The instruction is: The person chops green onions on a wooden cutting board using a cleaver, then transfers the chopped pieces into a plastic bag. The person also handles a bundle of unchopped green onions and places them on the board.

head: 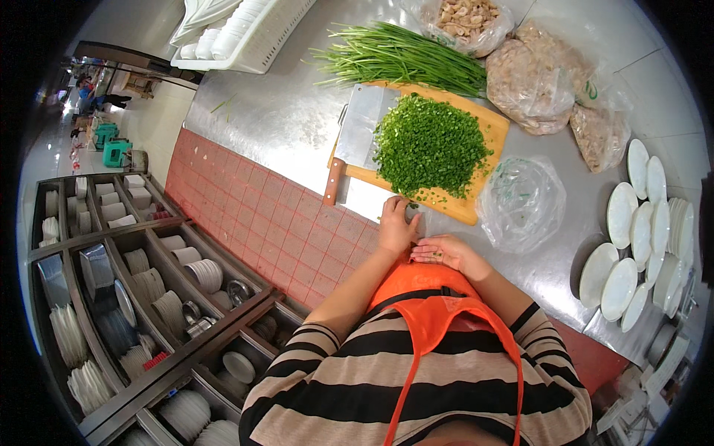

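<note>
My left hand (pixel 398 227) is at the steel table's near edge, fingers slightly curled and apart, just below a few green scraps. Beside it my right hand (pixel 442 252), bits of green on its fingers, lies palm up by the orange apron (pixel 429 279); I see nothing held in either. Beyond them, a heap of chopped green chives or scallions (pixel 432 146) covers much of a wooden cutting board (pixel 493 125). A cleaver (pixel 362 125) rests flat at the heap's left, its wooden handle towards me. Long uncut green stalks (pixel 401 60) lie behind the board.
Right of the board lies a clear plastic bag (pixel 521 203); bags of pale food (pixel 530 83) sit behind it. White oval plates (pixel 622 214) stand at far right. A white basket (pixel 268 39) holds dishes at back left. Shelving with stacked crockery (pixel 150 287) fills the left, beside a red mat (pixel 251 212).
</note>
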`<act>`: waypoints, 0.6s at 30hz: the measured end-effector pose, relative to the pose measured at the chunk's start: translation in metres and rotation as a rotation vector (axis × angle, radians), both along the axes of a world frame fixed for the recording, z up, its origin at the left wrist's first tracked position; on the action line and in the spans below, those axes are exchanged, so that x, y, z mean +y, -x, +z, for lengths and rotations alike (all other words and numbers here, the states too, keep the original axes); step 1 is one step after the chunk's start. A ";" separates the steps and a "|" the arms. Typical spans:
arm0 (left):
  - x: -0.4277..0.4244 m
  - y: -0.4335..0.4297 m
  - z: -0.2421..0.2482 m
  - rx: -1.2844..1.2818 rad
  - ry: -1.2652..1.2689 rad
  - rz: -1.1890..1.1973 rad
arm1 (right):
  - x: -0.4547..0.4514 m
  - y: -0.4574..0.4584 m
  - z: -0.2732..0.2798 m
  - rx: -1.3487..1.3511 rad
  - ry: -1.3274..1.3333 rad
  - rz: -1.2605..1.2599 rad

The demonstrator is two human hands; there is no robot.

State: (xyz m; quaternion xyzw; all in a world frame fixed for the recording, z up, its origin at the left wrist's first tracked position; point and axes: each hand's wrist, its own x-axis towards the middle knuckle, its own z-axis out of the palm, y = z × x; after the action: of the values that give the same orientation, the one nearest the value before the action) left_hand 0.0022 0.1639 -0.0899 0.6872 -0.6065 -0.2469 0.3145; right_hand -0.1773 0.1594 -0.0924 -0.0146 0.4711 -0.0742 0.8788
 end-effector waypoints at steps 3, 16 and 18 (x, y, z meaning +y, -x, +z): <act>0.002 0.005 -0.001 -0.017 0.048 -0.024 | 0.009 0.000 -0.012 -0.117 -0.102 -0.020; 0.004 0.058 -0.005 -0.083 0.128 0.245 | 0.092 -0.019 -0.097 -0.390 -0.356 -0.603; 0.006 0.064 -0.011 -0.094 0.148 0.262 | 0.082 -0.025 -0.069 -0.180 -0.433 -0.713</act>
State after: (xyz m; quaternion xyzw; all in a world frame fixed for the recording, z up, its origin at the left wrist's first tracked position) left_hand -0.0620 0.1703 -0.1008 0.7462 -0.5421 -0.1262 0.3652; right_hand -0.1526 0.2410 -0.1610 0.3403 0.3730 -0.2737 0.8186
